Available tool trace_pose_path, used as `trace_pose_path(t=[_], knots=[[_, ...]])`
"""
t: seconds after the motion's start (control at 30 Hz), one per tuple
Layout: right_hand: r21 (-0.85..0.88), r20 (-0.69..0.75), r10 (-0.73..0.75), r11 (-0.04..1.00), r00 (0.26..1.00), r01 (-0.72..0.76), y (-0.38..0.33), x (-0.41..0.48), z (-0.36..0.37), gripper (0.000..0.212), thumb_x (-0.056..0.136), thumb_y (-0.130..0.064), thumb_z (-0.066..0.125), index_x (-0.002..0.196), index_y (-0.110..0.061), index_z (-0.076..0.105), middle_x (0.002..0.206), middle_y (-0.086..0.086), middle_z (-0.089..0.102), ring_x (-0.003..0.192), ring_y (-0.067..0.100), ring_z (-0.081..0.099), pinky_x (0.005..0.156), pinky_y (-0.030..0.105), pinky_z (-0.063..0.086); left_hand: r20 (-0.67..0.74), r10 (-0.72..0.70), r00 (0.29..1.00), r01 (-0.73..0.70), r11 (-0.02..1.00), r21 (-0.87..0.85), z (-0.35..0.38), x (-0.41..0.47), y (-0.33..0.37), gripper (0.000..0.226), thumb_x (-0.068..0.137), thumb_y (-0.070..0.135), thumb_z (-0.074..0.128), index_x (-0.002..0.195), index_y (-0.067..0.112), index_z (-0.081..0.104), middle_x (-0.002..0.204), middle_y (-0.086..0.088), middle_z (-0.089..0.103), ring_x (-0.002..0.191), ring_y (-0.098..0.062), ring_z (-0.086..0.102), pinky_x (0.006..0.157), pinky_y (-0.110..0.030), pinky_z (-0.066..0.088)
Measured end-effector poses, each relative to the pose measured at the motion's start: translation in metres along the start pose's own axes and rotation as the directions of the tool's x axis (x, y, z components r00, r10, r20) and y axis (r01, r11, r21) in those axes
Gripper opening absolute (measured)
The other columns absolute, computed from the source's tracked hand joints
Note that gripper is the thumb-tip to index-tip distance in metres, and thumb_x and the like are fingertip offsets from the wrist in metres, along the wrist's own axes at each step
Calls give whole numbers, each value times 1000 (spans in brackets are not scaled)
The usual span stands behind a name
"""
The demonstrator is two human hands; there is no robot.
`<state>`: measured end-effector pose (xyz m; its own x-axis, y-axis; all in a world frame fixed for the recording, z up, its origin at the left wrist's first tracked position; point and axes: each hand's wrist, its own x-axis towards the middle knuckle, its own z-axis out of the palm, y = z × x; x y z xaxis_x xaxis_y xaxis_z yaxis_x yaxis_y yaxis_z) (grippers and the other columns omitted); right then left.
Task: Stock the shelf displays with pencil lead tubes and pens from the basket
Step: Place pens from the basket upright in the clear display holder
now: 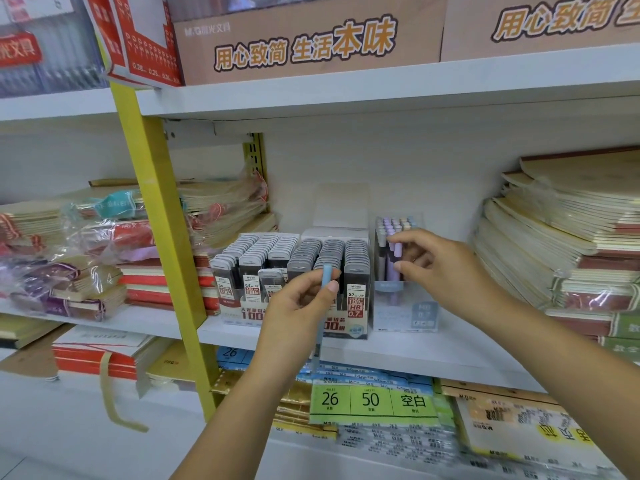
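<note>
Nearest me, my left hand grips a blue pen between thumb and curled fingers. Its long axis is upright, cap end up, with the barrel showing below the palm. The clear pen display it belongs in stands up and to the right on the shelf, just beside the lead tube boxes. My right hand is at that display, nearer it than the left, thumb and forefinger pinching a lilac pen standing in the rack. I judge the blue pen must travel right, kept vertical, then drop into a free slot. Notebook stacks flank the displays. The basket is out of view.
</note>
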<state>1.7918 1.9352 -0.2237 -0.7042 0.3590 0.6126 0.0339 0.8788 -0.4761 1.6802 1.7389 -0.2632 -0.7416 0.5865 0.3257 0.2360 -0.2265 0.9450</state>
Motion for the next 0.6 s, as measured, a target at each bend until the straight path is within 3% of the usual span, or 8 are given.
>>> trace_pose_path(t=[0.03, 0.1, 0.17, 0.23, 0.33, 0.4, 0.5, 0.6], knots=[[-36, -14, 0, 999, 1000, -1, -1, 0, 0, 40, 87, -13, 69, 118, -38, 61, 92, -9, 61, 78, 6, 58, 76, 20, 51, 1, -9, 1000, 9, 1000, -13, 0, -1, 2, 18, 95, 29, 66, 97, 43, 77, 96, 12, 76, 88, 2, 68, 68, -7, 51], [-125, -64, -35, 992, 997, 27, -5, -4, -1, 45, 90, -17, 65, 131, -32, 55, 99, -8, 52, 80, 1, 52, 73, 10, 43, 0, -20, 1000, 20, 999, -50, -1, -2, 4, 19, 93, 28, 68, 97, 44, 78, 98, 14, 77, 91, 3, 69, 66, -5, 50], [-96, -150, -75, 994, 986, 61, -12, -15, -1, 42, 92, -20, 61, 131, -33, 52, 97, -13, 48, 83, -3, 51, 71, 5, 39, 11, -18, 1000, 19, 994, -105, -2, -2, 8, 17, 87, 31, 70, 96, 43, 78, 99, 11, 78, 93, -1, 71, 69, -10, 54], [48, -144, -54, 997, 988, 61, -21, -32, 2, 27, 92, -25, 58, 114, -40, 57, 91, -18, 55, 86, -5, 53, 73, 4, 40, 33, -9, 999, 14, 984, -178, -2, -3, 10, 18, 77, 34, 71, 93, 39, 79, 99, 4, 79, 94, -7, 73, 72, -17, 57], [239, 125, 45, 968, 991, -75, -31, -54, 16, 23, 89, -34, 60, 103, -52, 56, 96, -26, 62, 92, -8, 57, 76, 8, 45, 33, -25, 999, 34, 957, -288, 3, -2, 10, 18, 72, 27, 73, 89, 28, 80, 98, -3, 79, 93, -15, 75, 73, -21, 59], [379, 196, 104, 909, 975, -174, -31, -63, 23, 25, 89, -28, 65, 102, -49, 61, 96, -20, 67, 89, 1, 63, 78, 17, 50, 27, -41, 999, 48, 938, -344, 5, -3, 9, 19, 71, 23, 75, 89, 20, 79, 94, -5, 78, 88, -18, 76, 72, -22, 60], [540, 81, 203, 814, 976, -214, -27, -68, 16, 27, 87, -13, 69, 89, -40, 68, 86, -9, 70, 71, 12, 68, 66, 25, 55, 25, -53, 998, 58, 925, -377, 8, -6, 8, 26, 75, 13, 75, 100, 9, 69, 93, -11, 77, 87, -23, 76, 70, -25, 61], [673, -35, 300, 712, 953, -200, -24, -66, 3, 19, 79, -11, 74, 85, -28, 68, 79, 0, 72, 69, 17, 69, 61, 22, 55, 13, -50, 999, 52, 975, -218, 12, -10, 8, 15, 85, 3, 73, 98, 6, 65, 90, -11, 78, 85, -23, 77, 66, -24, 60]])
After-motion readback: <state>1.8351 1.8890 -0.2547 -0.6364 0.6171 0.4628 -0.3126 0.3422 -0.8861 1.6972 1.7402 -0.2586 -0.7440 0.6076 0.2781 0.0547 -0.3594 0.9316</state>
